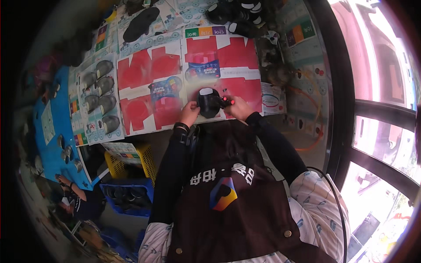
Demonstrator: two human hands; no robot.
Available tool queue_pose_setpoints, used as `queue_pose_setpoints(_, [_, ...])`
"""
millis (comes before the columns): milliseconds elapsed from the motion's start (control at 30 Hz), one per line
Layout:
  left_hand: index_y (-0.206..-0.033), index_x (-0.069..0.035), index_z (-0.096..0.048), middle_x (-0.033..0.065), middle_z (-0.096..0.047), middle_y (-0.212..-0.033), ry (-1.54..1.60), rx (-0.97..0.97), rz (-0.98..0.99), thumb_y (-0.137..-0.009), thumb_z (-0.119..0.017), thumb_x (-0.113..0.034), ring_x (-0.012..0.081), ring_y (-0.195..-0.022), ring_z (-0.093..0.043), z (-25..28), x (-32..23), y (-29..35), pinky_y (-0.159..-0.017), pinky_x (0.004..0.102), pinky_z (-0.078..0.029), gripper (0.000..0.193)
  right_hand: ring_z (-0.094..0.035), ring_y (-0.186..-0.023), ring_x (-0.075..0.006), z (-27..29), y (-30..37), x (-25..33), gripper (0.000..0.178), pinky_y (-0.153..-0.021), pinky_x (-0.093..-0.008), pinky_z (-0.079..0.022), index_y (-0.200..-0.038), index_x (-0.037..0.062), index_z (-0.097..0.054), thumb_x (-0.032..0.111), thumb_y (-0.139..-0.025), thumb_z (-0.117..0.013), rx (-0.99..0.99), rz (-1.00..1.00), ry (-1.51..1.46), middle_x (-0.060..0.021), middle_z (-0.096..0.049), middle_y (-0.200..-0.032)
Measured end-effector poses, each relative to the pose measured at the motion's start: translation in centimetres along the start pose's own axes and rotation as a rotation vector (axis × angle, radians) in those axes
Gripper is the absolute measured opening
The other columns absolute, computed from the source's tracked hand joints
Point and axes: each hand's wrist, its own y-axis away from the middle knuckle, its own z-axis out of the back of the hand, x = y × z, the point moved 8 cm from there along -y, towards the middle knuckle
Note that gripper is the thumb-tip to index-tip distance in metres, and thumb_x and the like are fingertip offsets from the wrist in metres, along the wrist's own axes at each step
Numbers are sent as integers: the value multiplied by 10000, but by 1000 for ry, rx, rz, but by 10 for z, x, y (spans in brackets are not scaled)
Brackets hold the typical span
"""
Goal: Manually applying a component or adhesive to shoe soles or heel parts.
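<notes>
A black rounded piece with a white patch [208,101] stands on the red-and-white printed sheets at the near edge of the table. At its left edge is my left hand [189,114], fingers curled in and seeming to pinch the rim. My right hand [238,108] is closed around a small black tool with red ends [227,101], on the right side of the piece. The tool's exact kind is too small to make out, and my fingers hide part of it.
Several grey rounded pieces [105,85] lie in rows at the left. More black pieces [237,13] are piled at the far side, near a flat black sole-shaped piece [141,25]. A yellow crate [115,165] and a blue crate [127,213] stand lower left. An orange hose [319,109] hangs right. Another person's hand [63,179] is at a blue table [61,122].
</notes>
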Motion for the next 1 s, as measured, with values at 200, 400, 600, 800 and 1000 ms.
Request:
queue_pose_setpoints(200, [-1227,-2,-582,89,-693,-980,43,-10,-22,-939,-647,-152,176,-819,-688,4,-1,0,-715,319,-548,331,-632,-911,-462,17,-9,1,373,-800,-464,-487,-1083,-23,-638,138,-748,-659,-171,-21,23,-263,-669,-897])
queue_pose_setpoints(400, [-1265,-18,-566,81,-668,-1057,19,36,-50,-965,-601,-129,171,-863,-692,3,-8,0,-733,315,-537,321,-633,-919,-458,12,-11,17,363,-808,-462,-491,-1090,-12,-641,135,-758,-656,-104,65,200,-265,-671,-909])
queue_pose_setpoints(600, [-1195,-16,-613,101,-717,-1004,-10,-6,-56,-935,-637,-154,180,-844,-713,7,-9,3,-748,318,-555,295,-629,-873,-465,20,-15,17,367,-767,-453,-494,-1068,-17,-633,128,-731,-625,-154,63,159,-253,-668,-887])
queue_pose_setpoints(800, [-1180,-10,-623,120,-719,-1032,-12,-9,-60,-932,-638,-153,196,-849,-725,6,-9,1,-744,326,-563,287,-627,-884,-463,20,-21,27,365,-787,-455,-493,-1072,-9,-645,137,-738,-642,-164,107,53,-253,-671,-891])
queue_pose_setpoints(1000, [-1196,-7,-619,125,-719,-1031,11,-3,-74,-929,-636,-136,201,-845,-729,7,-9,1,-758,329,-565,297,-635,-906,-461,36,-19,24,373,-794,-456,-497,-1084,-3,-654,132,-737,-642,-205,78,101,-248,-680,-905])
